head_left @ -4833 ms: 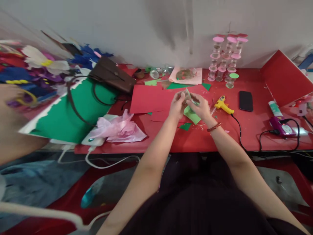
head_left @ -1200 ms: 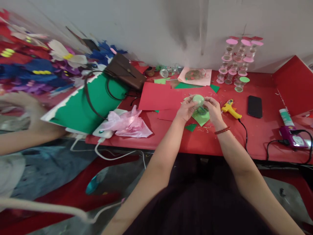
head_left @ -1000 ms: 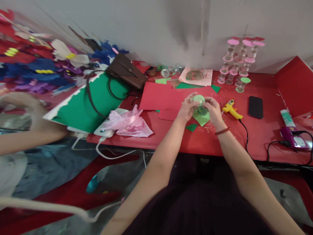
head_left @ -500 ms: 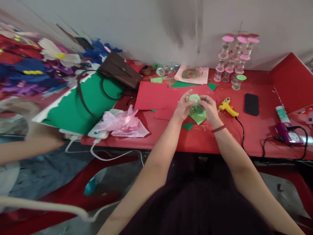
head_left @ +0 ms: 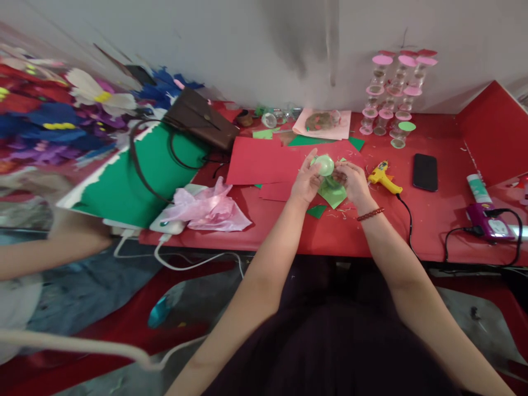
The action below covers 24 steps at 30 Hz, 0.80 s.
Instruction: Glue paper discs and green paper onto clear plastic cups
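Observation:
My left hand (head_left: 306, 181) grips a round, clear plastic piece (head_left: 324, 165) that looks light green, its circular rim turned up towards me. Close to its right side is my right hand (head_left: 350, 179), fingers drawn together; whatever they pinch is too small to make out. Beneath both hands lies a light green paper sheet (head_left: 335, 197) on the table. A dark green paper scrap (head_left: 317, 211) is just in front of it. To the right of my right hand rests a yellow glue gun (head_left: 384, 177) with a black cord.
Red paper sheets (head_left: 256, 160) lie left of my hands. Stacked clear plastic pieces with pink discs (head_left: 385, 114) stand at the back. On the right are a phone (head_left: 425, 172) and a purple power adapter (head_left: 490, 223). Leftward are a pink plastic bag (head_left: 210, 208), a brown handbag (head_left: 202, 118) and another person's arm (head_left: 53, 253).
The plastic piece has tipped in my left hand, so its round rim now faces up more. My right fingers have moved slightly away from it.

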Motion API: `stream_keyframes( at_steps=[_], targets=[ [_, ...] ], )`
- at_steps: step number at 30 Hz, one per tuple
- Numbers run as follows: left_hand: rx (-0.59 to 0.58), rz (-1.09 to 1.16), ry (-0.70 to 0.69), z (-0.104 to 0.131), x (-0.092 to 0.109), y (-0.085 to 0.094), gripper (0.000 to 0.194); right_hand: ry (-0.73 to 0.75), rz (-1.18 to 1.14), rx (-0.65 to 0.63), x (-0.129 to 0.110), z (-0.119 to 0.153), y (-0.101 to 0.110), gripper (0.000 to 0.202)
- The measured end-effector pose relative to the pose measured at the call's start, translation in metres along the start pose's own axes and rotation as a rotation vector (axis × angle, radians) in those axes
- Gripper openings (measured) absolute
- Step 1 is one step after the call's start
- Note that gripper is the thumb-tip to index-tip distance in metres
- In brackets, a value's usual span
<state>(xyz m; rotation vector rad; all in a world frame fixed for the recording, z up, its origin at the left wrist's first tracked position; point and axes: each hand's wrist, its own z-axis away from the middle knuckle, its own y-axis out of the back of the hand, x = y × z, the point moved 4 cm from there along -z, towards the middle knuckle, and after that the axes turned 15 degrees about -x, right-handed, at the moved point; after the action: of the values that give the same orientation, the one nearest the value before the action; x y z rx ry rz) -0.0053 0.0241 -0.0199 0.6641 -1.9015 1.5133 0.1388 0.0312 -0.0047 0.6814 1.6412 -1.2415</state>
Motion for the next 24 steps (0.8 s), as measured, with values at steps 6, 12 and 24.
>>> stream_keyframes(
  at_steps=[6, 12, 24],
  targets=[
    [-0.03, -0.003, 0.037, 0.0022, -0.0007, -0.0031, 0.088, 0.09, 0.202, 0.039, 0.0018, -0.0027, 0.0044, 0.008],
    [-0.068, -0.078, 0.035, 0.0001, -0.0005, -0.0011, 0.08, 0.119, 0.288, 0.016, 0.004, -0.0067, 0.0081, 0.012],
    [-0.042, -0.141, 0.019, -0.0016, -0.0007, -0.0009, 0.044, 0.158, 0.362, 0.004, 0.0039, -0.0068, 0.0053, 0.011]
  ],
)
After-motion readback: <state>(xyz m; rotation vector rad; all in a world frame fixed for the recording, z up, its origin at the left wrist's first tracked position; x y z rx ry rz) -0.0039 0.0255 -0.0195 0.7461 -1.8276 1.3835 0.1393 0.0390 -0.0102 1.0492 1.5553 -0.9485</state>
